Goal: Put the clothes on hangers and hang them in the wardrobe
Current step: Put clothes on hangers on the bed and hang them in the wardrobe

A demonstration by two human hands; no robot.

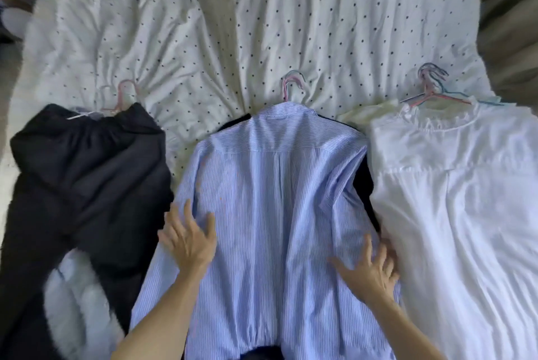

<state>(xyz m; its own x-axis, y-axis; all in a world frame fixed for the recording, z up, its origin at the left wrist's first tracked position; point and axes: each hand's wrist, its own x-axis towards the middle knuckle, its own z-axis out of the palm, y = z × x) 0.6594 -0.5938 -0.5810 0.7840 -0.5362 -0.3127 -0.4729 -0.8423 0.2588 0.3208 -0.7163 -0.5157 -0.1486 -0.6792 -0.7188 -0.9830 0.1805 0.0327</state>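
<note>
On the dotted bedsheet (233, 16), a dark garment (87, 173) lies at the left with a pink hanger (123, 97) at its waistband, probably laid out for carrying. The left hand (187, 238) rests flat with its fingers spread on the left edge of the blue striped shirt (276, 199). The shirt lies back-up in the middle, and its hanger hook (291, 84) pokes out above the collar. The right hand (368, 269), also open and spread, presses the shirt's right edge, seemingly smoothing it. At the right lies a white ruffled blouse (465, 185) with a stack of hangers (433, 91) at its neck.
</note>
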